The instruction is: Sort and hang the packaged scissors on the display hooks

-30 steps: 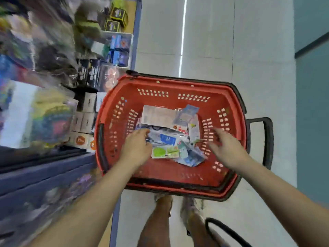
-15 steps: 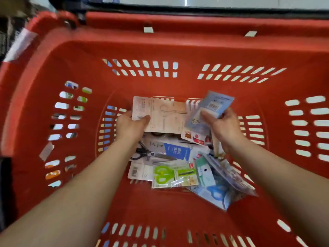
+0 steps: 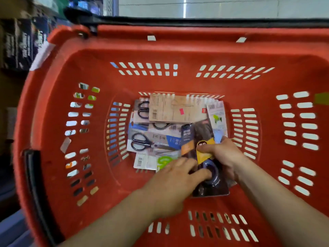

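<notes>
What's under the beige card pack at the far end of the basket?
A pack of black-handled scissors pokes out at its left, another scissors pack at its near edge; whatever lies beneath its middle is covered.

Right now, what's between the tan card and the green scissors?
Head view: a half-hidden blue-and-white pack by the tan card, then the black-handled scissors pack, next to the green scissors.

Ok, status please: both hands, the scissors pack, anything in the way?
Right hand grips dark scissors pack. Left hand rests on it. Pack inside red basket, above other packs. Nothing seen blocking the lift.
</notes>
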Demonstrator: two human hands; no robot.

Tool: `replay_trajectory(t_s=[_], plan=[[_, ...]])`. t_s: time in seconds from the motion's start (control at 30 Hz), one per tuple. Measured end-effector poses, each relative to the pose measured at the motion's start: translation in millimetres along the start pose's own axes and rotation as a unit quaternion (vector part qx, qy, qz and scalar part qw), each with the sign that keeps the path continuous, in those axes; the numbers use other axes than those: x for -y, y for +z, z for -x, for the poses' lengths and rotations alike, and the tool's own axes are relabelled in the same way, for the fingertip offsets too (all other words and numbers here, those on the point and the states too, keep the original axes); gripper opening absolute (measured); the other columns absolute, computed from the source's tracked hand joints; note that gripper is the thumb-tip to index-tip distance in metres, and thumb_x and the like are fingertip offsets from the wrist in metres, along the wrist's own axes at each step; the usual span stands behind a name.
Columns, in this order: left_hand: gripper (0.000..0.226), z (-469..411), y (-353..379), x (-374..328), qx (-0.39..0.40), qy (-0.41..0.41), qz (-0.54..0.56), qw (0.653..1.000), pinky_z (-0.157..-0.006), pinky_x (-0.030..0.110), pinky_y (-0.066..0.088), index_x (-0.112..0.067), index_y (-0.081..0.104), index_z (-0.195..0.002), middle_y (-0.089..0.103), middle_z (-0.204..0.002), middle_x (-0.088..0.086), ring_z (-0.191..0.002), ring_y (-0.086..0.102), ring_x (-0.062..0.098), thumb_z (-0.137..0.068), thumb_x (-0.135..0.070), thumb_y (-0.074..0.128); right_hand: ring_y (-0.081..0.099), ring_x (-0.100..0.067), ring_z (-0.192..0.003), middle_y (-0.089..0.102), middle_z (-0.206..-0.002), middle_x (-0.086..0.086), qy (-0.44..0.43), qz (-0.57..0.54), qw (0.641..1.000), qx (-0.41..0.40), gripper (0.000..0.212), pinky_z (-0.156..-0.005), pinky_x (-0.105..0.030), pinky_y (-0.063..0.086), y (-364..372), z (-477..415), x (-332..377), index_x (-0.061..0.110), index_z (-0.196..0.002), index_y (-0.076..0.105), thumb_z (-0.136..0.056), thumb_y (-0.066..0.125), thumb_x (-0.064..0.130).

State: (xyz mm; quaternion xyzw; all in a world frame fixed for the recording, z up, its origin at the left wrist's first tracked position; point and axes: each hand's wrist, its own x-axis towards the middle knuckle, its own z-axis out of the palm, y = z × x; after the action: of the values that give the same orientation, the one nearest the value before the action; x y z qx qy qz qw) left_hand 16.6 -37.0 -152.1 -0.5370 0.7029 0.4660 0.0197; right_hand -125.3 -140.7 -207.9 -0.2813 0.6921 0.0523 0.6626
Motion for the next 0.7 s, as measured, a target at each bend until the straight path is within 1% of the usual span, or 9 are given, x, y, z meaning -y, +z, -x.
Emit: replay_trajectory(t_s=[0.07,0.13,0.2,0.3,0.4,0.5,0.57,0.63,0.7], plan=[[0.079,-13.0,-6.8,21.8,0.066,-0.064,0.187,0.978,-0.108,0.033,0.037,-0.038,0.029,-0.140,0.031,-0.144,-0.008,-0.131,0.031,0.013,-0.079,-0.012,0.072,0.073,-0.033,-0.080,0.075,-0.092,-0.015,0.004,0.027,0.999,-0.037,0.054,-0.079,-0.051,0.061,-2.4,-2.9,-7.6,0.007,-0.112,0.063,-0.061,0.082,0.005],[0.074,-39.0,-17.5,60.4,-0.101,-0.192,0.342,0.914,-0.106,0.034,0.044,-0.031,0.039,-0.136,0.048,-0.134,-0.012,-0.119,0.051,0.009,-0.077,-0.021,0.081,0.074,-0.029,-0.081,0.075,-0.095,-0.010,-0.011,0.038,0.997,-0.062,0.057,-0.079,-0.049,0.061,-3.8,-5.5,-12.1,0.012,-0.116,0.060,-0.064,0.080,0.005],[0.069,-68.7,-24.7,115.2,-0.285,-0.352,0.356,0.817,-0.097,0.032,0.050,-0.016,0.044,-0.134,0.061,-0.121,-0.005,-0.107,0.061,0.014,-0.077,-0.026,0.082,0.073,-0.025,-0.084,0.074,-0.098,-0.006,-0.054,0.051,0.994,-0.084,0.078,-0.081,-0.049,0.060,-3.8,-4.3,-13.6,0.016,-0.132,0.051,-0.059,0.079,0.012],[0.063,-104.9,-21.6,166.7,-0.299,-0.436,0.418,0.739,-0.095,0.038,0.054,-0.015,0.055,-0.130,0.067,-0.120,0.000,-0.105,0.066,0.020,-0.076,-0.036,0.081,0.069,-0.019,-0.081,0.065,-0.091,0.006,-0.119,0.078,0.982,-0.128,0.113,-0.084,-0.040,0.057,-7.8,-2.9,-10.4,0.029,-0.157,0.010,-0.071,0.081,0.009],[0.060,-125.0,-17.0,161.9,-0.226,-0.417,0.448,0.758,-0.092,0.037,0.055,-0.012,0.062,-0.123,0.068,-0.117,0.001,-0.100,0.067,0.021,-0.071,-0.033,0.086,0.066,-0.013,-0.073,0.061,-0.086,0.019,-0.180,0.117,0.965,-0.149,0.115,-0.079,-0.034,0.054,-15.0,-9.4,-10.6,0.045,-0.154,-0.003,-0.081,0.075,0.003],[0.058,-119.0,-16.5,123.3,-0.248,-0.340,0.420,0.804,-0.089,0.032,0.055,-0.008,0.065,-0.118,0.071,-0.110,0.003,-0.099,0.068,0.020,-0.068,-0.030,0.087,0.063,-0.002,-0.067,0.067,-0.093,0.018,-0.192,0.092,0.959,-0.185,0.066,-0.071,-0.024,0.053,-11.2,-19.9,-18.4,0.036,-0.136,0.052,-0.084,0.064,-0.003],[0.038,-100.5,-13.0,83.7,-0.316,-0.267,0.310,0.856,-0.080,0.026,0.050,-0.011,0.066,-0.112,0.066,-0.099,-0.001,-0.092,0.064,0.019,-0.077,-0.015,0.079,0.063,-0.014,-0.064,0.074,-0.088,0.000,-0.113,-0.032,0.973,-0.197,0.035,-0.068,-0.030,0.053,-4.5,-24.5,-20.3,0.021,-0.108,0.074,-0.088,0.056,-0.001],[0.041,-71.3,-4.2,43.4,-0.336,-0.140,0.149,0.919,-0.076,0.035,0.049,-0.015,0.061,-0.111,0.059,-0.099,0.002,-0.092,0.056,0.026,-0.073,-0.008,0.072,0.069,-0.025,-0.069,0.075,-0.083,-0.009,-0.040,-0.227,0.961,-0.153,0.019,-0.072,-0.039,0.056,2.2,-20.1,-12.9,0.013,-0.094,0.077,-0.093,0.059,0.020],[0.059,-45.8,10.5,25.6,-0.270,-0.036,0.021,0.962,-0.071,0.039,0.051,-0.019,0.051,-0.116,0.055,-0.101,0.006,-0.092,0.049,0.029,-0.062,-0.006,0.070,0.073,-0.030,-0.077,0.076,-0.088,-0.016,-0.012,-0.275,0.956,-0.106,0.041,-0.075,-0.046,0.058,11.8,-11.5,-3.3,0.007,-0.090,0.074,-0.090,0.065,0.047]])
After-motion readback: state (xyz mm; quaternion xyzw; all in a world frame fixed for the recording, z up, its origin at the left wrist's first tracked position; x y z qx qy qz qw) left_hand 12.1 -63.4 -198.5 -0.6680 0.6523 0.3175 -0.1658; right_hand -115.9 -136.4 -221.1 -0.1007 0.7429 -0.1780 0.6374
